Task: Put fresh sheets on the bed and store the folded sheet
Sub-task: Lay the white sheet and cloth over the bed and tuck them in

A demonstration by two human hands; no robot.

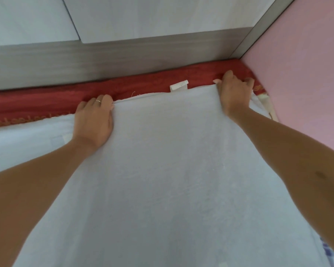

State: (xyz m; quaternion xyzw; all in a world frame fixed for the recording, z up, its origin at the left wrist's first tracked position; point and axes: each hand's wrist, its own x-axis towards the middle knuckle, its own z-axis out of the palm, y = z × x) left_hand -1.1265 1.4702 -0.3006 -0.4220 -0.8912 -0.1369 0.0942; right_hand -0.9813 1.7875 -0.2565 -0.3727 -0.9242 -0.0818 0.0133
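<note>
Both bare forearms are stretched forward with palms turned down. The left hand (94, 120) is set with its fingers curled over the far edge of the sheet (172, 160), and a ring (98, 101) is worn on one finger. The right hand (234, 93) is held farther forward, with its fingers curled over the same edge.

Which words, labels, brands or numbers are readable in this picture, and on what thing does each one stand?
No text can be read.
White tag at the white sheet's far edge: blank, no print shows.
Orange stitching on the red cover: loops, too blurred to read.
</note>
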